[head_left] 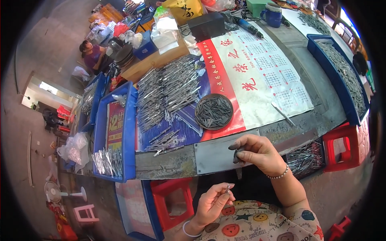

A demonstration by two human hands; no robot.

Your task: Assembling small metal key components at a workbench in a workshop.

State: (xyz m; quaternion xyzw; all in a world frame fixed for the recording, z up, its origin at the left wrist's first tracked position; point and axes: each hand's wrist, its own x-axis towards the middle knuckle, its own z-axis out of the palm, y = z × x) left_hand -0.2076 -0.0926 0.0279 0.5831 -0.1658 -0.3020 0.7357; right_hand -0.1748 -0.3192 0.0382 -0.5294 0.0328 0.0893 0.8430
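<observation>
Mid-assembly, I'd say: left hand (211, 205) fingers pinch a small metal pin (228, 187) near the lap; right hand (257, 150) fingers grip a dark piece (237, 154) at the counter (169, 164) near edge. Next likely needs pin & piece brought together, aligned w/ care.

1. A blue mug (273, 15) stands at the table's far edge;
2. a black box (206, 26) sits near it;
3. a red stool (342, 146) stands at the right;
4. a white fan (54, 192) lies on the floor.
</observation>
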